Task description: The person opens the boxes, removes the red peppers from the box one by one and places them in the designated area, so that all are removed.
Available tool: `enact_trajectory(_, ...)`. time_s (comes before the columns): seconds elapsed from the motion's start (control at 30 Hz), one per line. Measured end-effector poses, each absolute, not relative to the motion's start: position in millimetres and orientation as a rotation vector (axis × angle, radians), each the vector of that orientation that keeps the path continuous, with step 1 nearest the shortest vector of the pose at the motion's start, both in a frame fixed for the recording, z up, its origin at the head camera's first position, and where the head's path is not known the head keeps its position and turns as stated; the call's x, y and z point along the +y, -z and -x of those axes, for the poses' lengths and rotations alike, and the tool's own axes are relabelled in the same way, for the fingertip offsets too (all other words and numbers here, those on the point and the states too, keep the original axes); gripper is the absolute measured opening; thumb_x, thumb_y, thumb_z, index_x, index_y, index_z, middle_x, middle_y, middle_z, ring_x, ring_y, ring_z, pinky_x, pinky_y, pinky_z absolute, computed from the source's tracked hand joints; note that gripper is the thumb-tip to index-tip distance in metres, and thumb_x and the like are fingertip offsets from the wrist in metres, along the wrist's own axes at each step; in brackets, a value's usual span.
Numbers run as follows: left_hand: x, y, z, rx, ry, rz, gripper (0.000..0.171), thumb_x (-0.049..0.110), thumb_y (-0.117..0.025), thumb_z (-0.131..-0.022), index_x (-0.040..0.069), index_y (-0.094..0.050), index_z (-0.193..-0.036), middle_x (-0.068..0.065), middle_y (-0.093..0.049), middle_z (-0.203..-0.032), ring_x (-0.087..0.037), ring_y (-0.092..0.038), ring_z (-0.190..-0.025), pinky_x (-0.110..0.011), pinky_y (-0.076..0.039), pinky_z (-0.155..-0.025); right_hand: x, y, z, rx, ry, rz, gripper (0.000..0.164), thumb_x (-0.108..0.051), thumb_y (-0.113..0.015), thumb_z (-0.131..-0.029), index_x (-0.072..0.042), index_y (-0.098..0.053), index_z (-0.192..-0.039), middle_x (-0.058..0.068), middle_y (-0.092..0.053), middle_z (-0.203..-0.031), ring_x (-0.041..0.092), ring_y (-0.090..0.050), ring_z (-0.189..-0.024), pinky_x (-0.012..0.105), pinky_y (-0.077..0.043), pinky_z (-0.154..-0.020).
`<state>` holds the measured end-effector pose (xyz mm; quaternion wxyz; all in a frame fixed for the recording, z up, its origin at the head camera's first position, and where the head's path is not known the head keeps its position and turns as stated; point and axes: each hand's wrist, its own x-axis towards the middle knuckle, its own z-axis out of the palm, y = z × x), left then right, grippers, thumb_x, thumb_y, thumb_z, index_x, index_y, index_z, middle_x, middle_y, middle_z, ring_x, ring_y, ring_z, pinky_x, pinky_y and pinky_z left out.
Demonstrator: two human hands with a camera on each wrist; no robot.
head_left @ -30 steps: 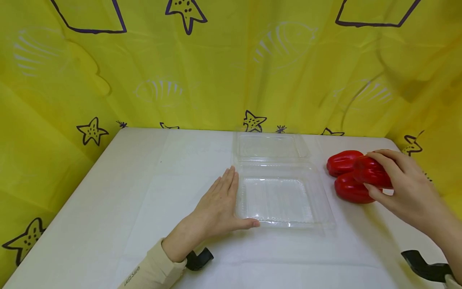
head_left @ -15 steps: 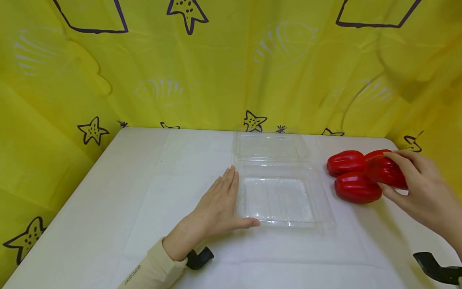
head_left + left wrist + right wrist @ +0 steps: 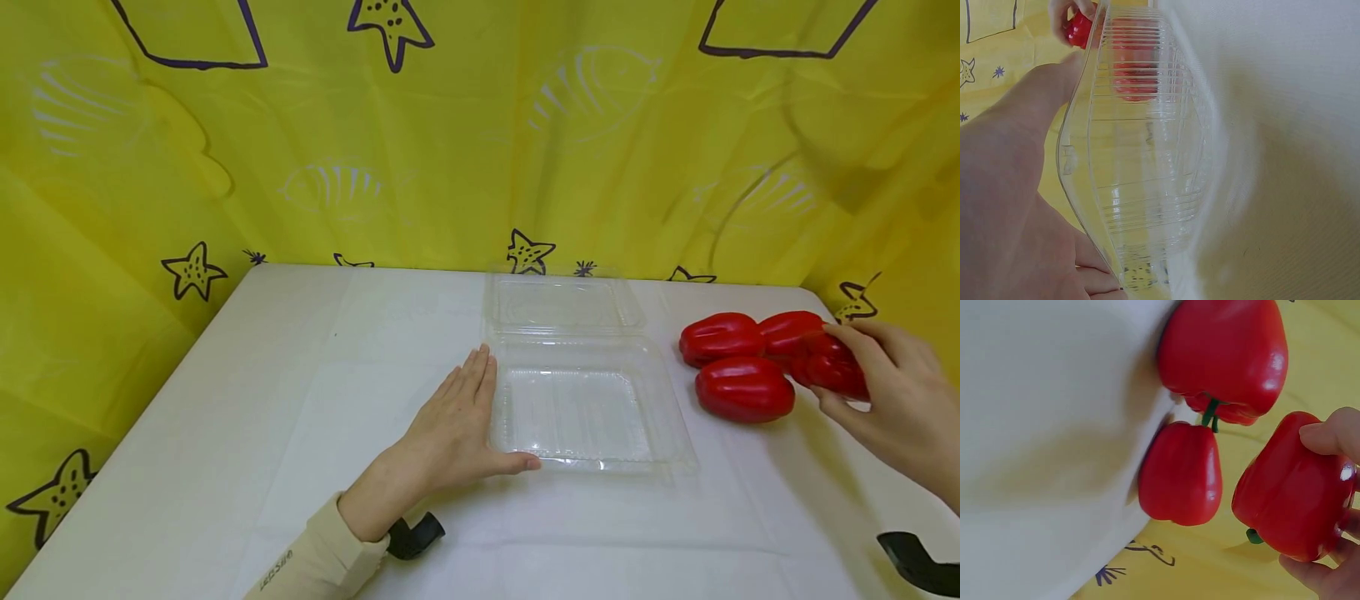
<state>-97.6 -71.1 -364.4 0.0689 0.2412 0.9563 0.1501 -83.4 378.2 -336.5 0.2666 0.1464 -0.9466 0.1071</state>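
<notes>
My right hand (image 3: 903, 396) grips a red bell pepper (image 3: 831, 367) at the right of the table. In the right wrist view, thumb and fingers wrap this pepper (image 3: 1297, 487), its green stem pointing away from the palm, and a gap shows between it and the tabletop. Three more red bell peppers lie close by: one at the back left (image 3: 720, 338), one behind the held pepper (image 3: 787, 327), one in front (image 3: 744, 389). My left hand (image 3: 453, 425) lies with straight fingers along the left side of a clear plastic clamshell container (image 3: 667, 417), thumb at its front rim.
The container's lid (image 3: 562, 304) is folded back toward the rear edge of the white-covered table (image 3: 360, 392). A yellow curtain (image 3: 450, 150) with sea-creature drawings stands behind and at both sides. Black curved pieces (image 3: 420, 536) show near the wrists.
My right hand has carried its pepper rightward, away from the other peppers, so the rear one shows more fully. The left hand and the container have stayed in place.
</notes>
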Motion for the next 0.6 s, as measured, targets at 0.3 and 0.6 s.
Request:
enact_trajectory(0.3, -71, 365, 98, 2.874, -0.453, -0.722, 0.128, 0.083, -0.058, -0.075, -0.001, -0.008, -0.158, -0.015, 0.000, -0.167, -0.025, -0.002, -0.156, -0.043, -0.014, -0.127, 387, 344, 85, -2.639, -0.250, -0.301, 0.079, 0.018, -0.075, -0.057, 0.009, -0.047, -0.130, 0.037, -0.040, -0.130, 0.055, -0.032, -0.116, 0.071, -0.030, -0.110)
enact_trajectory(0.6, -71, 364, 98, 2.873, -0.446, -0.726, 0.128, 0.083, -0.058, -0.075, -0.002, -0.008, -0.158, -0.015, 0.000, -0.167, -0.025, -0.003, -0.156, -0.043, -0.014, -0.126, 396, 354, 88, -2.731, -0.192, -0.273, 0.076, 0.013, -0.081, -0.058, 0.009, -0.048, -0.125, 0.037, -0.040, -0.126, 0.057, -0.031, -0.113, 0.073, -0.034, -0.095)
